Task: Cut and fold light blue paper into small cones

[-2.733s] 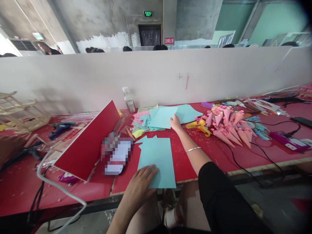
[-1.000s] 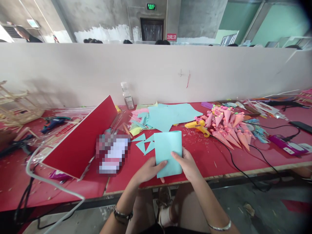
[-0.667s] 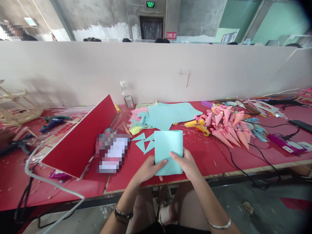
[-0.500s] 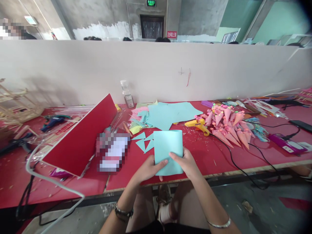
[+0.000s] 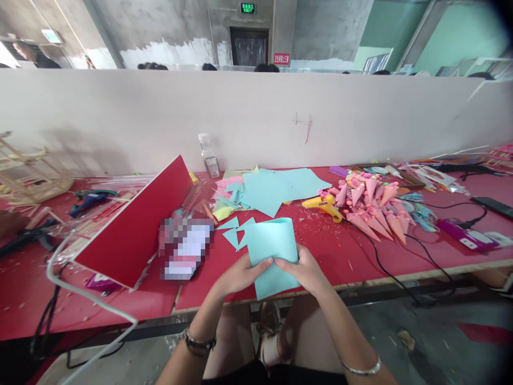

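A light blue craft sheet (image 5: 271, 239), bent over on itself with a rounded top fold, is held at the front edge of the red table. My left hand (image 5: 242, 275) grips its left side, thumb on the front face and fingers hidden behind. On the opposite side my right hand (image 5: 308, 271) holds it the same way, and the two thumb tips nearly meet at the middle. Small light blue triangles (image 5: 231, 238) lie just left of the sheet. Behind it a larger light blue sheet (image 5: 276, 187) lies flat, beside pink and yellow scraps.
A yellow glue gun (image 5: 326, 207) and a pile of pink cones (image 5: 374, 200) lie to the right, with black cables (image 5: 380, 264) trailing off the table edge. On the left are a phone (image 5: 188, 251) and a leaning red board (image 5: 136, 230). A white partition (image 5: 248, 117) stands behind.
The folded sheet has tilted and shifted slightly left, its lower edge coming nearer to me. Both thumbs have moved closer together along its middle.
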`<state>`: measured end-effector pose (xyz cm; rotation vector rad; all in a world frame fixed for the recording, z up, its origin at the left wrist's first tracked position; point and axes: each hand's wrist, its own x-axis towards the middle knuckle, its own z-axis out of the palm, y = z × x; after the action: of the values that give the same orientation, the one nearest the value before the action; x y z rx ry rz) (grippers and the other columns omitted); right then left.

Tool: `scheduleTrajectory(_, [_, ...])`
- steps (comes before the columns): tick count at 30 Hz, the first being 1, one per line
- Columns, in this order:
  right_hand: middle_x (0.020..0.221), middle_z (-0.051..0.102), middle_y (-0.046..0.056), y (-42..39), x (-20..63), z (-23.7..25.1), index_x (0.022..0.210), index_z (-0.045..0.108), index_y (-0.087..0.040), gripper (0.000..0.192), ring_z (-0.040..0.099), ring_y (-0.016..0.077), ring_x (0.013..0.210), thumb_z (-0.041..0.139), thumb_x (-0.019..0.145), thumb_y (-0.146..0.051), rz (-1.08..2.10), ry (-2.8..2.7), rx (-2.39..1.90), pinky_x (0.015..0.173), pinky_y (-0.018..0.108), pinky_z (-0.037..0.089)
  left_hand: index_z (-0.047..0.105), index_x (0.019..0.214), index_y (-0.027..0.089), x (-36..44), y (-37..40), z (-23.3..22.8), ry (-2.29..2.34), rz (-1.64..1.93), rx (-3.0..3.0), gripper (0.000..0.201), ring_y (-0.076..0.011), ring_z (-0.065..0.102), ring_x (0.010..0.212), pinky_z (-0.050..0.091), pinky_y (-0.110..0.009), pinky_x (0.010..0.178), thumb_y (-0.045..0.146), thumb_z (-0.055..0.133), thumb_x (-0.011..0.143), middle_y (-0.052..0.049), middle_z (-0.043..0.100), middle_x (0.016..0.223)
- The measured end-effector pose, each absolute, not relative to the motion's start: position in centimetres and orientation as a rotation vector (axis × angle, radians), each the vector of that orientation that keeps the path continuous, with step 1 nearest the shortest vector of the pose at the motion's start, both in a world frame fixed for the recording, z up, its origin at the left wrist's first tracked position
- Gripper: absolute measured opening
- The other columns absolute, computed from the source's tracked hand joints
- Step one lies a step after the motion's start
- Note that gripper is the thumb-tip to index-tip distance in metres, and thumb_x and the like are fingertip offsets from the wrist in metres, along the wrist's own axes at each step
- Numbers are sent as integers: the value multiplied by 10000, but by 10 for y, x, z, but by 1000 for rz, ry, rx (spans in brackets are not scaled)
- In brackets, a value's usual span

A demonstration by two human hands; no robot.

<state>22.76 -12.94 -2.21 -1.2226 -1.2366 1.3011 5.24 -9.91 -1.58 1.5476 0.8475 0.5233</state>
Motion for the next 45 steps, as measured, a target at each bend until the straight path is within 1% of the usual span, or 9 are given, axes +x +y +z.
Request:
scheduleTrajectory(10, [848, 676, 72, -130, 228, -17, 931, 614, -150, 392, 622, 238, 771, 677, 622, -383, 1298, -1173, -1234, 617, 306, 500, 557, 1056, 142, 54, -96, -8, 865, 550, 1591, 466, -255, 536, 1016, 442, -371, 847, 505, 483, 773, -86, 605, 1104])
scheduleTrajectory(20, [829, 665, 54, -130, 229, -19, 920, 606, -148, 360, 604, 211, 751, 658, 644, -373, 1212, -1273, -1298, 602, 278, 476, 559, 1067, 154, 55, -97, -6, 834, 540, 1617, 436, -264, 532, 1033, 440, -367, 858, 466, 522, 763, -76, 591, 1144])
scheduleTrajectory(31, [820, 666, 46, -130, 228, -14, 906, 616, -152, 346, 600, 211, 744, 671, 625, -347, 1248, -1275, -1260, 603, 277, 473, 538, 1088, 151, 54, -95, -11, 822, 531, 1529, 505, -270, 525, 1051, 444, -369, 853, 517, 531, 740, -88, 578, 1166])
scheduleTrajectory(34, [810, 671, 43, -131, 227, -14, 888, 625, -155, 346, 606, 217, 746, 683, 606, -349, 1249, -1265, -1271, 601, 281, 477, 552, 1064, 153, 56, -96, -10, 821, 535, 1505, 508, -272, 527, 1048, 445, -369, 851, 529, 546, 722, -82, 587, 1153])
scheduleTrajectory(38, [850, 678, 57, -131, 229, -12, 926, 626, -154, 384, 615, 228, 777, 693, 598, -340, 1279, -1255, -1273, 628, 298, 490, 573, 1007, 133, 56, -95, -11, 844, 526, 1453, 492, -270, 545, 1020, 450, -365, 838, 538, 527, 732, -91, 615, 1099])
scheduleTrajectory(42, [921, 670, 69, -128, 234, -9, 959, 616, -163, 410, 614, 227, 817, 679, 626, -393, 1337, -1207, -1161, 655, 298, 490, 555, 1041, 128, 55, -97, -12, 864, 513, 1425, 518, -263, 551, 1015, 459, -363, 833, 543, 523, 733, -92, 611, 1109])
scheduleTrajectory(45, [863, 675, 67, -125, 236, -7, 917, 632, -154, 387, 611, 214, 763, 614, 683, -462, 1345, -1162, -1091, 635, 294, 482, 536, 1092, 137, 54, -99, -10, 850, 517, 1426, 521, -254, 547, 1027, 455, -369, 850, 522, 526, 742, -85, 603, 1128])
